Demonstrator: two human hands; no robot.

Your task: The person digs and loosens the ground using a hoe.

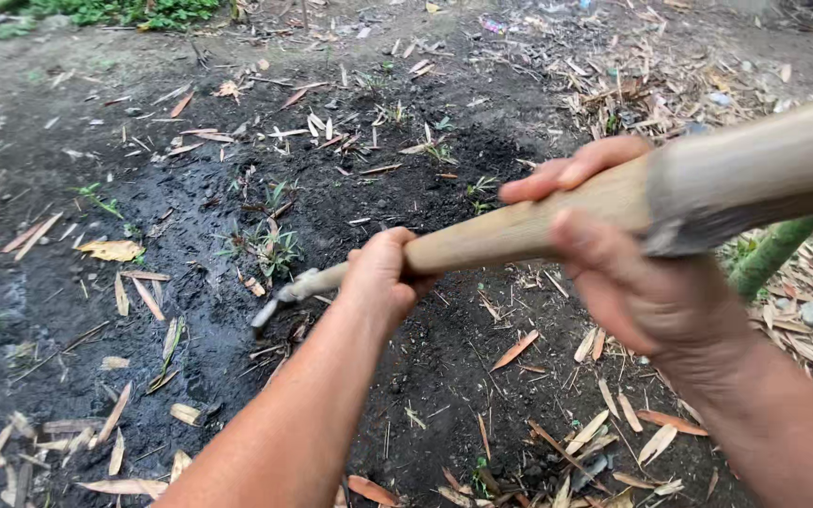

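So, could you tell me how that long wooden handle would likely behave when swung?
The handle looks stiff: thick, straight wood. Probably end-heavy, given the blade at its tip. Both hands, left and right, wrap it.

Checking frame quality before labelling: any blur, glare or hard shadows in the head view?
Head view: flat, even daylight, no hard shadows or glare; wet dark soil has a faint sheen. Wooden handle blurs toward the camera at right, and the right hand is soft; the left hand and ground litter are sharp. Metal tool head slightly smeared.
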